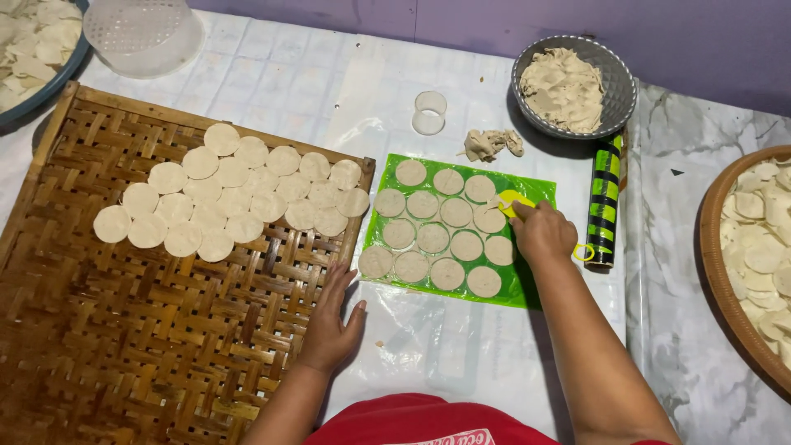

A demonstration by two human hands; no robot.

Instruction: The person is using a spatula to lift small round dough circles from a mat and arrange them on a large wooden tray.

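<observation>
A green plastic sheet (527,185) lies on the table with several round, flat dough discs (432,237) on it. My right hand (542,233) is closed around a yellow scraper (514,200), whose blade touches a disc at the sheet's right side. My left hand (331,317) rests flat, fingers apart, on the right edge of a woven bamboo tray (165,330). Many more dough discs (231,194) lie in overlapping rows on the tray's upper part.
A grey bowl of dough scraps (574,85) stands at the back, loose scraps (492,143) and a clear ring cutter (429,112) near it. A green-and-black rolling pin (604,198) lies right of the sheet. Baskets of discs (754,247) (29,45) sit at both edges; a white plastic container (144,33) sits back left.
</observation>
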